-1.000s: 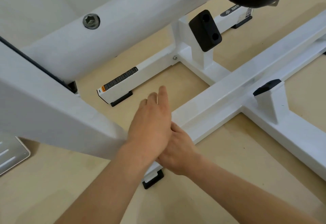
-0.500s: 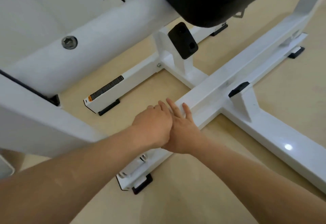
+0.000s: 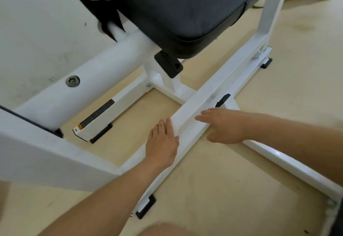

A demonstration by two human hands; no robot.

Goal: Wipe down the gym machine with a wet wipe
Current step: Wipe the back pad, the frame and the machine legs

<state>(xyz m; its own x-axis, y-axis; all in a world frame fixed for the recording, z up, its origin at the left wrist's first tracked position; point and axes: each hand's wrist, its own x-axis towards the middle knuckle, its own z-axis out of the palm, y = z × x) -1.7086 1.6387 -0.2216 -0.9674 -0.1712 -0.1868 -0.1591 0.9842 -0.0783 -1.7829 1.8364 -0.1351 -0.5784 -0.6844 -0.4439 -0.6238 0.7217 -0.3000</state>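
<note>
The white gym machine (image 3: 111, 79) sits planted on the floor, heavy rigid steel with glossy, likely slick paint, so I'd press on the flat top of its base bar (image 3: 204, 102), which runs out ahead of the fingertips. Left hand (image 3: 163, 143) lies flat alongside it, fingers together; right hand (image 3: 226, 126) reaches across, fingers slightly spread. The wet wipe, presumably soft and limp, I cannot spot under either.

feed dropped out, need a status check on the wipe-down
Left hand flat against floor beam, right hand open on its other side. No wipe visible. Black bumper just beyond right hand.
</note>
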